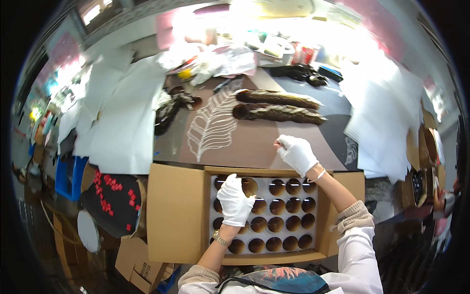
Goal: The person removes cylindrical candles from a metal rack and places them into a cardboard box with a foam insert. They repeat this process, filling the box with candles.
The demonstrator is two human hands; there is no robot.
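Observation:
An open cardboard box point(178, 213) lies before me with rows of round, glossy brown lens-like discs point(273, 244) on a white layer. My left hand point(236, 202), in a white glove with uncovered fingertips, is over the box's left part, thumb and fingers around the edge of one brown disc point(250, 186) that looks raised above the others. Above the box's far right edge, my right hand point(296, 154) wears a similar glove with its fingers curled; whether it holds something small cannot be made out. Beyond are two long, dark brown, shiny wrapped rolls point(281, 113), side by side on the table.
White sheets point(125, 121) hang at the left, and more white sheets point(382, 117) at the right. Crumpled dark wrapping point(176, 106) and a dark bundle point(301, 73) lie on the table. A black-lined container with red pieces point(114, 205) and a blue crate point(70, 178) stand left.

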